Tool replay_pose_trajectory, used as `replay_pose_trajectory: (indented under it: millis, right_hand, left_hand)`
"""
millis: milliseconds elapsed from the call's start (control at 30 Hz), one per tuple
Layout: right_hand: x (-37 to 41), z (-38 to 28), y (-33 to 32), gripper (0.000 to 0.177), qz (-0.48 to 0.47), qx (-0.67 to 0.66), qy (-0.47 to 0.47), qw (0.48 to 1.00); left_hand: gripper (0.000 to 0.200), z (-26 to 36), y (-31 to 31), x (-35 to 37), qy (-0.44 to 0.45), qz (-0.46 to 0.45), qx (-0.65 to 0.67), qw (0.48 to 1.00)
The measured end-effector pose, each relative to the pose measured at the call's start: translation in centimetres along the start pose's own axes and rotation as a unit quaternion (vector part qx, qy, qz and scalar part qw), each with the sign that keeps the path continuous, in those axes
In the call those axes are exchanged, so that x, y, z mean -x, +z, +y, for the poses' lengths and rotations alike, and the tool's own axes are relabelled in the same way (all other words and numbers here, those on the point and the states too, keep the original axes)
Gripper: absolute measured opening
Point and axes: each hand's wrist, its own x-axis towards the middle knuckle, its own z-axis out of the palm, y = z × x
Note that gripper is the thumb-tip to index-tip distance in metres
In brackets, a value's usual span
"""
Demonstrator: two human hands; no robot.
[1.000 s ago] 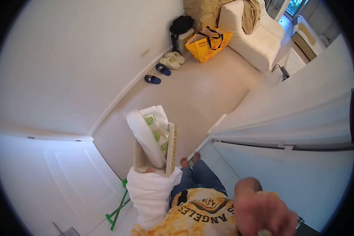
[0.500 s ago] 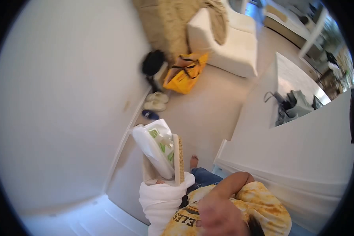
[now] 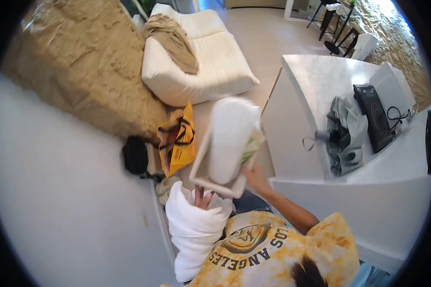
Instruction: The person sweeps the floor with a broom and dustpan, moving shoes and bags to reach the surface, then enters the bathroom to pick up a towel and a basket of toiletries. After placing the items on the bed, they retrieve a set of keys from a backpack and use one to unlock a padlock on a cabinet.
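Note:
A cream-lined basket (image 3: 199,165) is held in front of my body. In it lie a long white wrapped package (image 3: 230,138) and a packet with green print (image 3: 252,147). My left hand (image 3: 203,198) is at the basket's near left edge, its fingers bent against the underside. A white towel (image 3: 191,229) is draped over my left forearm. My right hand (image 3: 254,178) grips the basket's right side near the close corner, with some fingers hidden behind it.
A yellow bag (image 3: 178,143), black bag (image 3: 135,155) and light shoes (image 3: 165,187) are by the left wall. Ahead stands a white sofa (image 3: 210,67). On the right counter (image 3: 304,69) are a grey cloth bag (image 3: 349,134) and a black cooktop (image 3: 372,117).
The basket has moved forward and tilted. My right hand has come from near my chest to its right side. The view has turned right, showing more of the counter.

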Motion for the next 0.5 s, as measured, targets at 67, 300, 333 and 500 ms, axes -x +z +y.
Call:
replay_pose_trajectory:
  millis: [67, 300, 333, 500]
  right_hand:
    - [1.3, -1.2, -9.7, 0.037, 0.004, -0.11, 0.072, 0.991]
    - [-4.0, -2.5, -26.6, 0.026, 0.226, -0.126, 0.088, 0.962]
    - [-6.2, -2.4, -27.0, 0.024, 0.214, -0.106, 0.092, 0.967]
    - [-18.7, 0.3, -27.7, 0.021, 0.21, 0.003, 0.055, 0.976]
  left_hand:
    - [0.029, -1.1, 2.5, 0.7, -0.022, -0.026, 0.003, 0.999]
    - [0.029, -3.1, 11.1, -7.6, 0.006, -0.214, -0.246, 0.945]
    - [0.029, -2.9, 11.4, -10.9, 0.089, -0.245, -0.421, 0.869]
    - [0.029, -2.1, 15.1, -30.4, 0.333, -0.167, -0.781, 0.502]
